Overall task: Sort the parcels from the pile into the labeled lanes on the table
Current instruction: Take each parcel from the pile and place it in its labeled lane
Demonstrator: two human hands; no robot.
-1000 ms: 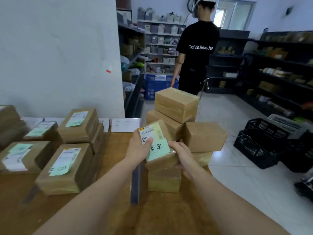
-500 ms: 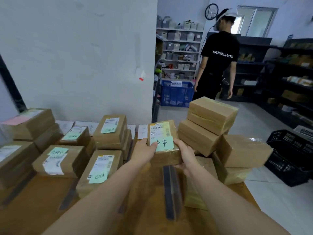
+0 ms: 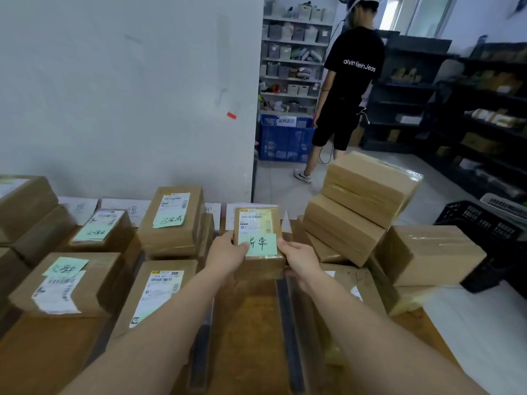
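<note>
A small brown parcel [image 3: 258, 223] with a shipping label and a green handwritten note sits between my hands at the far end of a lane marked by dark tape strips [image 3: 288, 323]. My left hand [image 3: 228, 253] grips its left side, thumb on the green note. My right hand [image 3: 301, 259] grips its right side. The pile of unlabeled brown parcels [image 3: 362, 206] is stacked just to the right at the table's corner. Sorted parcels [image 3: 174, 218] with green notes fill the lanes to the left.
White paper lane labels [image 3: 125, 208] lie along the wall behind the lanes. The wooden table [image 3: 251, 332] ends at the right above the tiled floor. A person in black [image 3: 348, 89] stands by shelves, near a blue crate [image 3: 285, 138]. Black crates [image 3: 484, 232] sit at right.
My hands have carried the parcel from the pile leftward and forward to the far end of the taped lane. The person in the background has shifted.
</note>
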